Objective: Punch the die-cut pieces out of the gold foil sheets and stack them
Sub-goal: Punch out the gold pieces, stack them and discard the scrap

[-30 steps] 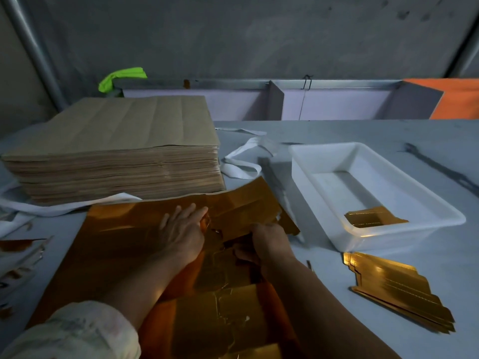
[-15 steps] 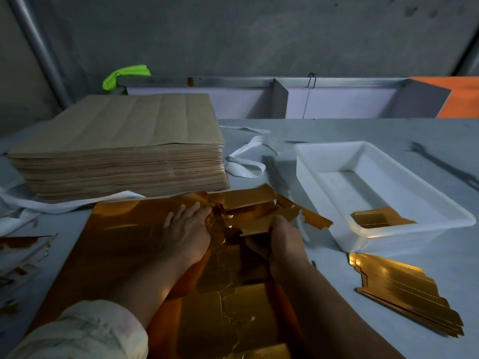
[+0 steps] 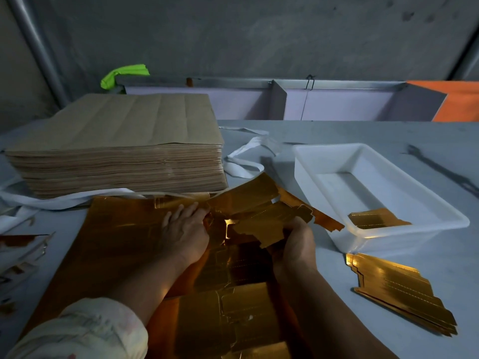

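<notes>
A large gold foil sheet lies flat on the table in front of me. My left hand presses flat on it near its far edge, fingers straight. My right hand grips a die-cut gold piece lifted and partly torn free from the sheet's far right corner. A stack of punched gold pieces lies on the table at the right. One more gold piece rests inside the white tray.
A tall pile of brown-backed sheets stands at the back left. White straps trail beside it. Foil scraps lie at the left edge. A grey partition borders the table's far side.
My right hand has pulled the die-cut piece up and to the right, away from the sheet. My left hand stays pressed on the sheet.
</notes>
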Demonstrator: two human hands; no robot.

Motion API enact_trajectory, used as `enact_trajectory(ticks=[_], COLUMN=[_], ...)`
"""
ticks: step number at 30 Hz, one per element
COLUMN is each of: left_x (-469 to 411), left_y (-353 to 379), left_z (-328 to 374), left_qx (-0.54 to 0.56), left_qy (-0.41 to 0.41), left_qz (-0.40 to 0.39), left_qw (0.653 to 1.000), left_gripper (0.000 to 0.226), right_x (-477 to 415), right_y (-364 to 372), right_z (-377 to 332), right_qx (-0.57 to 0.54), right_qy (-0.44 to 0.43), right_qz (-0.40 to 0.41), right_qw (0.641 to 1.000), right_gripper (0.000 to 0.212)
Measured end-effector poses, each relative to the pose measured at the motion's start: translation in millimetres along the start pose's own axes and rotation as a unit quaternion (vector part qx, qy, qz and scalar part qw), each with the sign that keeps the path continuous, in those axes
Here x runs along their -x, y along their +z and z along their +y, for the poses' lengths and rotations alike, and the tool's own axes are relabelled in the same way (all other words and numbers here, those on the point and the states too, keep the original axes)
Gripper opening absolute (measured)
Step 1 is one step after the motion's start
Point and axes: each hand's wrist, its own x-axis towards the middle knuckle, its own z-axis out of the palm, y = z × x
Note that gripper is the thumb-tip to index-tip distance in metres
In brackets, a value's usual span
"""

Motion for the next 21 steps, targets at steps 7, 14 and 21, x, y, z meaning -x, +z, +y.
enact_trajectory(ticks=[7, 14, 21], left_x=[3, 2, 1], left_y=[-4, -3, -1], left_z=[4, 3, 0], left_qx=[-0.006, -0.001, 0.0], left_qy=[0.004, 0.0, -0.004], left_qz=[0.004, 0.013, 0.007], left_qw=[1.0, 1.0, 1.0], left_gripper=[0.051, 0.05, 0.051], right_x=[6, 18, 20], right_y=[-11, -23, -37], right_z=[-10, -21, -35], right_qx=[0.003, 0.075, 0.051], right_qy=[-0.019, -0.053, -0.06], right_qz=[-0.064, -0.154, -0.139], right_qw=[0.998, 0.984, 0.987], right_gripper=[0.027, 0.005, 0.026])
